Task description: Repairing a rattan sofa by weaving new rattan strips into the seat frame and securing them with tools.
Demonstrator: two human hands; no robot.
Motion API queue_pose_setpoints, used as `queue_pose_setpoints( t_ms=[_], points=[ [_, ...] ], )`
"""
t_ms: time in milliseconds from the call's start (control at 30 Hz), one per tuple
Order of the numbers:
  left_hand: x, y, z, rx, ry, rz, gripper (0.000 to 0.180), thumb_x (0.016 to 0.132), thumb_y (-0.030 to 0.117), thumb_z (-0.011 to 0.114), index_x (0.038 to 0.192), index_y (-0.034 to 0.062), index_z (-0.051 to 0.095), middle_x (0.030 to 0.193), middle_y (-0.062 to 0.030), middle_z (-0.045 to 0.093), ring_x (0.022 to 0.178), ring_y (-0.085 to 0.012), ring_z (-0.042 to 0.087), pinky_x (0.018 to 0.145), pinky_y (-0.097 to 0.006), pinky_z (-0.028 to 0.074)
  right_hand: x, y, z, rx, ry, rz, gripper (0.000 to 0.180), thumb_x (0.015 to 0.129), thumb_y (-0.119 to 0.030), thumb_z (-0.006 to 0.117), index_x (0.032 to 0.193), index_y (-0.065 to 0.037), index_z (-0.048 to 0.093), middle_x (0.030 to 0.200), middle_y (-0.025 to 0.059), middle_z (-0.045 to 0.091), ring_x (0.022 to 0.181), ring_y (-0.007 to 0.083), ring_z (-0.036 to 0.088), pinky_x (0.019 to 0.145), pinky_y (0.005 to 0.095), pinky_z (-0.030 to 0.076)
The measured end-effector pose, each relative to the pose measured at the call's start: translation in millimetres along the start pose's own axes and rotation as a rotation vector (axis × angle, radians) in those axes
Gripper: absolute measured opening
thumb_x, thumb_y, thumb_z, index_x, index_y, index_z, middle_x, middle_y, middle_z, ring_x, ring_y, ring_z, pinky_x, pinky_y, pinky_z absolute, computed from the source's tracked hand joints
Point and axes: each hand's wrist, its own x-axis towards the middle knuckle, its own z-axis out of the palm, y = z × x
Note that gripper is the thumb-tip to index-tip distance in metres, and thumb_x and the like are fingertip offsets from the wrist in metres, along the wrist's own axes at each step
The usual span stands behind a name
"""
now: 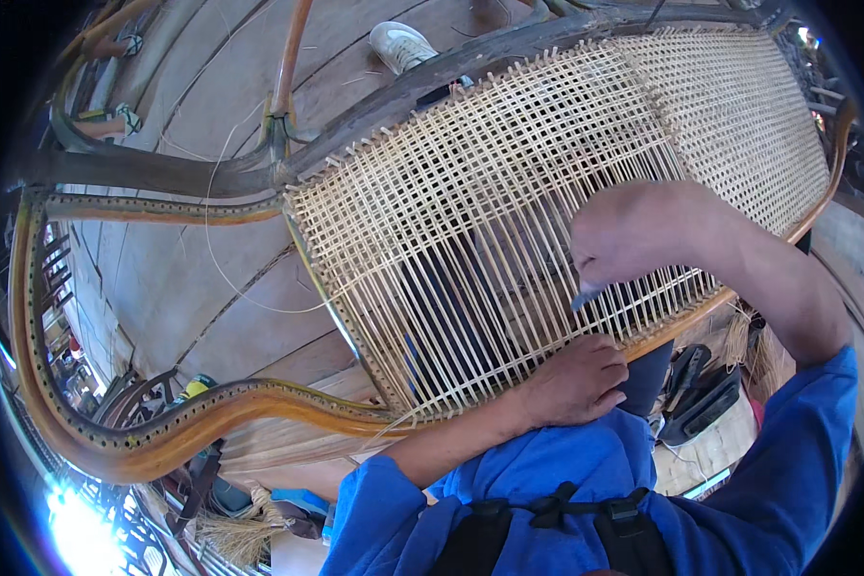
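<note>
A cane-webbed seat panel [490, 125] stretches across a curved wooden frame in front of me. Its far part is closely woven; nearer to me, long parallel cane strands [461, 317] run with gaps between them. My right hand [634, 235] is closed in a fist above these strands, right of the middle. A small grey-blue tip [586, 296] shows below it; the rest of what it holds is hidden. My left hand [581, 379] lies at the near rail [677, 324] with curled fingers; whether they pinch a strand is hidden.
An orange-brown curved frame arm [250, 398] with drilled holes bends round at left. A thin loose cane strand [211, 259] loops beside the panel. A person's light shoe [402, 46] is beyond the far rail. Dark tools [701, 394] and fibre bundles [235, 538] lie low down.
</note>
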Motion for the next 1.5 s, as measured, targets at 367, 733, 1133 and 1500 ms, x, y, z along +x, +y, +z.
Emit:
queue_pose_setpoints(
  t_ms=[367, 733, 1133, 1500],
  points=[
    [-3.8, -9.4, -1.2, -0.182, 0.012, -0.021, 0.025, 0.073, 0.020, 0.069, 0.087, 0.0030, 0.058, 0.098, -0.0097, 0.056, 0.102, -0.0286, 0.050, 0.086, -0.041, 0.042, 23.7, 8.8, -11.5, -0.119, 1.118, -0.211, 0.031, 0.083, -0.028, 0.054, 0.073, -0.001, 0.065, 0.067, 0.0148, 0.060, 0.066, 0.0291, 0.062, 0.060, 0.0410, 0.050],
    [-10.6, -4.1, -9.1, -0.317, -0.030, -0.058, 0.022, 0.074, 0.022, 0.069, 0.081, 0.0028, 0.060, 0.100, -0.0104, 0.058, 0.104, -0.0281, 0.051, 0.090, -0.041, 0.041, 18.7, -23.1, -27.0, 0.184, 0.226, 0.083, 0.029, 0.087, -0.028, 0.052, 0.077, -0.006, 0.067, 0.068, 0.0105, 0.061, 0.061, 0.0215, 0.059, 0.060, 0.0378, 0.049],
    [-212.4, 108.9, -145.7, 0.929, 1.670, -0.342, 0.039, 0.089, 0.035, 0.054, 0.101, -0.0019, 0.060, 0.102, -0.0121, 0.057, 0.085, -0.0167, 0.055, 0.069, -0.030, 0.044, -72.6, -7.3, 120.7, 1.014, 1.537, 0.317, 0.034, 0.084, -0.025, 0.060, 0.102, 0.003, 0.058, 0.071, 0.0030, 0.054, 0.061, 0.0112, 0.049, 0.054, 0.0276, 0.040],
    [-251.7, 25.9, -172.1, -0.134, 1.550, -0.109, 0.038, 0.091, 0.041, 0.055, 0.105, 0.0056, 0.055, 0.090, -0.0009, 0.054, 0.081, -0.0131, 0.053, 0.071, -0.029, 0.045, 14.2, -0.6, 326.2, 1.732, 2.261, 0.225, 0.014, 0.089, -0.021, 0.059, 0.092, -0.007, 0.059, 0.069, -0.0064, 0.047, 0.056, 0.0019, 0.037, 0.050, 0.0181, 0.030]
  ],
)
